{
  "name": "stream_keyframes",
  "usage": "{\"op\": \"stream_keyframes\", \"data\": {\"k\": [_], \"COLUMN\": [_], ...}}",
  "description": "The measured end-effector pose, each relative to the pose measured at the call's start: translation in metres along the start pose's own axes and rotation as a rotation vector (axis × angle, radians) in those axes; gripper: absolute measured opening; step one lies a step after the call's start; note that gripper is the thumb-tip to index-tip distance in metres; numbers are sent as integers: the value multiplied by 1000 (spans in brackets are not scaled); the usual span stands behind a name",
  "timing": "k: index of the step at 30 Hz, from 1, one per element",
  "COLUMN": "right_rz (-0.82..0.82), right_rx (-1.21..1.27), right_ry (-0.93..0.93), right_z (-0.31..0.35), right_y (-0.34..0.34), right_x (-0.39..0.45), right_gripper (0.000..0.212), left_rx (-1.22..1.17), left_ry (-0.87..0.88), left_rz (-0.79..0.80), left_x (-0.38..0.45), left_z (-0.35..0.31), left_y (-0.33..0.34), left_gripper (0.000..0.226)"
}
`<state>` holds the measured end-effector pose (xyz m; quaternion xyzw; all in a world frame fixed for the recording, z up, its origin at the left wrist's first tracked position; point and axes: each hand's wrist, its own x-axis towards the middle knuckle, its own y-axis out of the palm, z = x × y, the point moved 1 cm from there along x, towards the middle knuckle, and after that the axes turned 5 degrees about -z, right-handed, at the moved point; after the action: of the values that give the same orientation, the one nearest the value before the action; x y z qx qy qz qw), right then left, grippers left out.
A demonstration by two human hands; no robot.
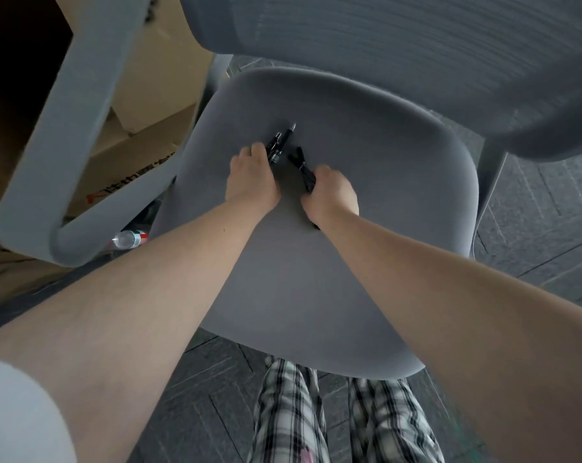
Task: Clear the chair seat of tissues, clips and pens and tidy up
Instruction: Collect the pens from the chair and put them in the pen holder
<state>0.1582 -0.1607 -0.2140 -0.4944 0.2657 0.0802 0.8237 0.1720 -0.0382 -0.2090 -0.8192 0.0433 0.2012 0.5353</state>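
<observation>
A grey chair seat [366, 155] fills the middle of the view. My left hand [251, 177] is closed around black pens [280, 143] whose tips point toward the backrest. My right hand [333, 193] grips another black pen-like item [304, 167], one end sticking out past my fingers and a dark bit showing below my wrist. Both hands rest low on the seat, close together. I see no tissues or clips on the visible seat.
The mesh backrest [399, 51] rises at the top. A grey armrest [72, 142] stands at left, with cardboard boxes [142, 105] behind it and a plastic bottle [129, 238] on the floor. Dark carpet tiles surround the chair; my plaid trouser legs [333, 416] are below.
</observation>
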Motion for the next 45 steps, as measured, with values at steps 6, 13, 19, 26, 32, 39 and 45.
{"op": "stream_keyframes", "data": {"k": [6,13,19,26,32,39,45], "right_rz": [51,117,160,235,312,365,421], "right_rx": [-38,-47,-86,-121,-153,-251,-254], "right_ry": [83,103,-11,-262,-523,-832,-1084], "right_z": [-9,-25,-12,21,61,125,166], "right_y": [-3,-29,-67,-114,-142,-141,-101], "right_x": [-11,-33,-64,-124,-197,-296,-405], "right_gripper": [27,12,10,13,21,14,11], "left_rx": [58,33,28,-99,-270,-346,-494], "left_ry": [-106,-201,-182,-287,-435,-604,-817], "left_rz": [124,119,94,-12,-217,-378,-564], "left_x": [-3,-33,-86,-182,-290,-420,-519], "left_z": [3,5,5,10,14,36,84], "left_y": [3,-23,-60,-127,-185,-228,-227], "left_gripper": [36,30,20,24,23,20,25]}}
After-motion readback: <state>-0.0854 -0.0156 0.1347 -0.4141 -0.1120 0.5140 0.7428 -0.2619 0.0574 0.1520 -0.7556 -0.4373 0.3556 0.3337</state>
